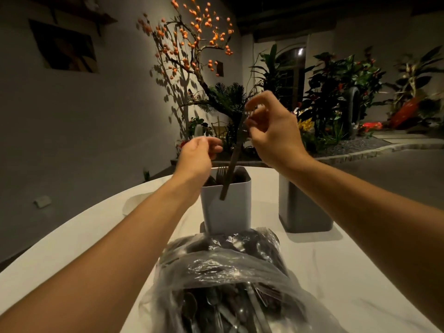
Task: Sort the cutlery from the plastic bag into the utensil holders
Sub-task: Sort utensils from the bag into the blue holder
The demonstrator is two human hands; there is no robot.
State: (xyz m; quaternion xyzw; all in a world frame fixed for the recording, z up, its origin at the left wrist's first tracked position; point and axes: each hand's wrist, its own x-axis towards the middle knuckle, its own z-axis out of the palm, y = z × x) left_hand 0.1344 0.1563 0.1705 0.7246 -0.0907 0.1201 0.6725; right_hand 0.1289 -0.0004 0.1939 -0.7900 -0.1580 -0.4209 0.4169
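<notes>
Right hand pinching a dark utensil by its top, hanging over the light holder. Left hand hovering beside it, fingers loosely curled, holding nothing. Bag lying nearest, grey holder right.

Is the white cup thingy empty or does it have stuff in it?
Not empty. The white holder already has a fork standing in it, tines up. How full it is cannot be told.
</notes>
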